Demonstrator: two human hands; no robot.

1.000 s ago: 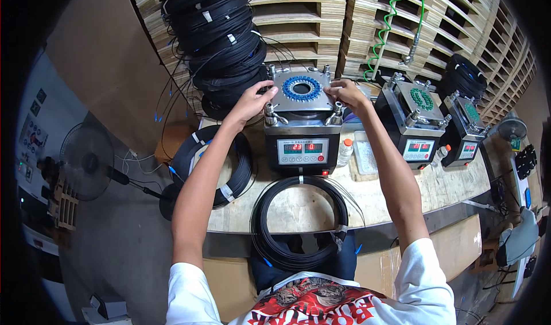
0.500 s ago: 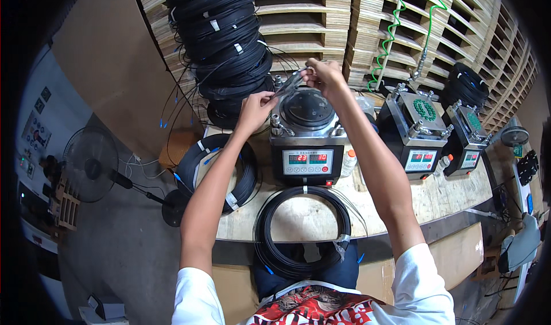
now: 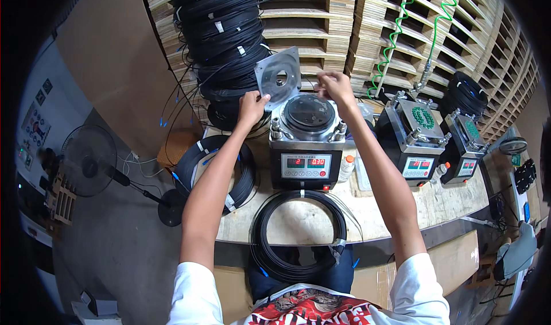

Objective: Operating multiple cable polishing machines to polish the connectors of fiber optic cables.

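Note:
My left hand (image 3: 251, 108) grips the lower left corner of a square metal plate (image 3: 268, 75) with a round hole in its middle. The plate stands tilted on edge above the back left of a black bench polishing machine (image 3: 304, 163). On top of that machine a dark round disc (image 3: 310, 111) lies uncovered between metal corner posts. My right hand (image 3: 336, 88) hovers behind and right of the disc, apart from the plate, its fingers loosely bent and slightly blurred. A coil of black cable (image 3: 259, 227) with blue connectors lies at the table's front edge, partly over my lap.
A tall stack of black cable coils (image 3: 221, 49) rises back left; another coil (image 3: 251, 175) lies below it. Two similar machines (image 3: 422, 138) (image 3: 468, 147) stand right, topped with green-ringed plates. A bottle with an orange cap (image 3: 347, 169) stands beside the near machine. A fan (image 3: 89, 164) stands left.
The plate has swung from nearly edge-on to showing its broad face. My right hand has let go of it and moved slightly right and down. The machine's display has changed.

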